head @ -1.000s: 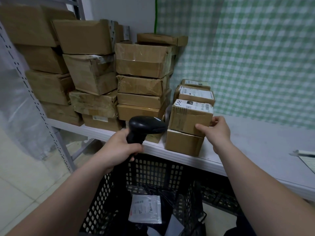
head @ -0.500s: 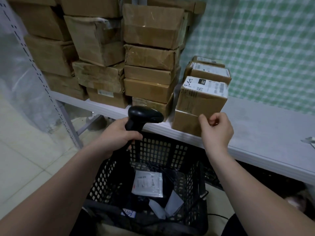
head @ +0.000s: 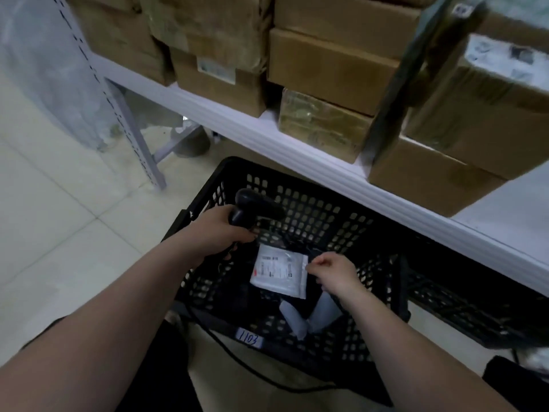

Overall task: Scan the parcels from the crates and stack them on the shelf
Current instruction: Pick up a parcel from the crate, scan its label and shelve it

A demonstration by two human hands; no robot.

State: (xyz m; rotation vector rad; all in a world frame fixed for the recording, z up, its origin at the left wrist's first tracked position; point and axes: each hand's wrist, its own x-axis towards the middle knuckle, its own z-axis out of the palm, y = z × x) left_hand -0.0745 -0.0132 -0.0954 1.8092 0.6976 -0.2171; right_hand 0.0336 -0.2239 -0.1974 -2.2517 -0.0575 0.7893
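Cardboard boxes (head: 332,63), brown and some wrapped in glossy tape, are packed in stacks along a white shelf (head: 297,159), whose perforated grey upright (head: 124,120) stands at the left on a pale tiled floor (head: 53,221). Below the shelf's front edge sits a black perforated crate (head: 312,209), and a second black crate (head: 475,316) lies just beside it on the right, partly under the shelf. Both bare forearms reach down from the bottom of the view into the first crate. The left hand (head: 217,233) has its fingers wrapped round the grip of a black handheld scanner (head: 255,208), the scanner's head standing above the crate's far left wall. The right hand (head: 335,273) is low inside the crate with its fingers curled, thumb and forefinger drawn together right at the right edge of a flat white parcel (head: 279,270); the blur hides whether they actually have hold of it. That parcel lies label-up on dark contents in the middle of the crate, between the two hands. Nearer the person, two paler packets (head: 292,319) lie lower in the crate. A dark cable (head: 267,379) trails across the floor in front of it, and a small white tag (head: 249,340) handwritten 1103 is stuck on the near wall.
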